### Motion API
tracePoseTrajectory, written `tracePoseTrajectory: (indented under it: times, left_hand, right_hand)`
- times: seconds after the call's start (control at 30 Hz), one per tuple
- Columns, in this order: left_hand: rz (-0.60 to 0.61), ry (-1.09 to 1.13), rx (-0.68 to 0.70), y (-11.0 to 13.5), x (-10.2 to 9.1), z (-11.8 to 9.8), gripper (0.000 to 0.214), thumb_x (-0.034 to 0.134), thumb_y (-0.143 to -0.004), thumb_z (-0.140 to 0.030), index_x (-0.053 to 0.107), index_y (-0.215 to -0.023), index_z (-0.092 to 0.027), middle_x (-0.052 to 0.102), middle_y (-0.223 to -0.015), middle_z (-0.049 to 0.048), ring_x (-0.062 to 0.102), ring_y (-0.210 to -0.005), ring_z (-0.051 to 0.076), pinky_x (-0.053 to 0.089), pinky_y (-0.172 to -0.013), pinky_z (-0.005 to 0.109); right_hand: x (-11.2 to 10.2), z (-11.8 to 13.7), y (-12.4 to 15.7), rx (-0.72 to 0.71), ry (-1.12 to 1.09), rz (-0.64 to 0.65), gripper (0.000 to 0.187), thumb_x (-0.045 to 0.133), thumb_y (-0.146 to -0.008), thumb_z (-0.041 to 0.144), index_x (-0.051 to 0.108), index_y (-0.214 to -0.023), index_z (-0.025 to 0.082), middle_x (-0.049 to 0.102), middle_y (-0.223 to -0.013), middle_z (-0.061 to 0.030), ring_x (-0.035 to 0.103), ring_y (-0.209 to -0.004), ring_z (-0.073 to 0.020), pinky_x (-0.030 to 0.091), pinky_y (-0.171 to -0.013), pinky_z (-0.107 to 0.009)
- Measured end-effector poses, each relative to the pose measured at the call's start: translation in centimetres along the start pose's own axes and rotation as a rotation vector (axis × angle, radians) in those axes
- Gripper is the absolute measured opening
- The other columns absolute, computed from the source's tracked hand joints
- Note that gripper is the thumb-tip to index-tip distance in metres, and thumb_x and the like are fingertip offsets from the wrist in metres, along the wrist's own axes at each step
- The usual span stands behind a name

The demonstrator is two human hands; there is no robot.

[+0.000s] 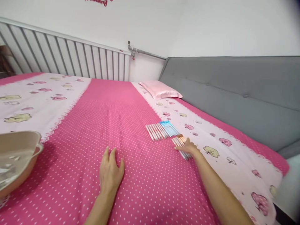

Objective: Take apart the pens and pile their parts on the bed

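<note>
My left hand [110, 170] is open over the pink dotted bedsheet [140, 181], fingers apart and nothing in them. Farther right, my right hand [188, 147] lies across a near row of slim pens [184, 154], with one digit stretched left over them. Its other fingers are partly hidden, and no pen is seen lifted. Orange-ended pens [181, 137] show just beyond that hand. Behind them, red-and-white pens [156, 132] lie side by side, adjoining a row of light-blue pens [169, 128].
At the left edge stands a beige plastic basin [35, 140] with small white pieces inside. A pink pillow [161, 90] lies by the grey headboard [225, 81]. A white radiator [77, 56] and a pipe [150, 53] run along the wall.
</note>
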State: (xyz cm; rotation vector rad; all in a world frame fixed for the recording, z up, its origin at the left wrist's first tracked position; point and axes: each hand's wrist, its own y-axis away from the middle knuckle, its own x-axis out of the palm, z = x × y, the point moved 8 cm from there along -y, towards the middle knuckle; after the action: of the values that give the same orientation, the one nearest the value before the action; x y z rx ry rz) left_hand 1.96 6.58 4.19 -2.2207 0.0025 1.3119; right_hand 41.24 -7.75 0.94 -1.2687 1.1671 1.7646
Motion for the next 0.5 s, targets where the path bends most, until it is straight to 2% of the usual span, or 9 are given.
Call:
tracePoseTrajectory:
  times: [0.1, 0.23, 0.4, 0.5]
  left_hand:
    - [0.026, 0.000, -0.007, 0.0, 0.0, 0.1, 0.049, 0.042, -0.080, -0.034, 0.046, -0.121, -0.006, 0.036, -0.134, 0.0210, 0.037, -0.122, 0.032, 0.042, -0.092, 0.044]
    - [0.054, 0.007, -0.022, 0.1, 0.0, 0.3, 0.049, 0.042, -0.080, -0.034, 0.047, -0.120, -0.006, 0.036, -0.134, 0.0211, 0.037, -0.122, 0.032, 0.043, -0.091, 0.043]
    - [0.067, 0.040, -0.035, 0.1, -0.2, 0.3, 0.049, 0.043, -0.080, -0.034, 0.047, -0.120, -0.005, 0.036, -0.133, 0.0218, 0.037, -0.122, 0.033, 0.042, -0.093, 0.044]
    - [0.073, 0.094, -0.070, 0.0, -0.3, 0.6, 0.049, 0.044, -0.080, -0.033, 0.047, -0.121, -0.006, 0.035, -0.134, 0.0219, 0.037, -0.122, 0.033, 0.042, -0.092, 0.045]
  right_hand:
    - [0.0, 0.4, -0.8, -0.041, -0.030, -0.001, 0.112, 0.066, -0.049, 0.057, 0.017, -0.136, 0.007, 0.030, -0.134, -0.0262, 0.030, -0.123, -0.0390, 0.030, -0.092, -0.049]
    - [0.2, 1.6, -0.4, -0.079, -0.090, -0.006, 0.087, 0.069, -0.050, 0.042, 0.037, -0.124, 0.008, 0.048, -0.119, -0.0229, 0.047, -0.110, -0.0354, 0.039, -0.084, -0.042]
    - [-0.2, 1.7, 1.0, -0.087, -0.222, -0.054, 0.062, 0.066, -0.049, 0.021, 0.046, -0.107, 0.008, 0.056, -0.104, -0.0223, 0.053, -0.099, -0.0379, 0.040, -0.078, -0.045]
    - [-0.8, 2.3, 3.2, -0.186, -0.404, -0.051, 0.040, 0.061, -0.054, 0.021, 0.050, -0.091, 0.011, 0.059, -0.085, -0.0141, 0.058, -0.086, -0.0314, 0.043, -0.070, -0.040]
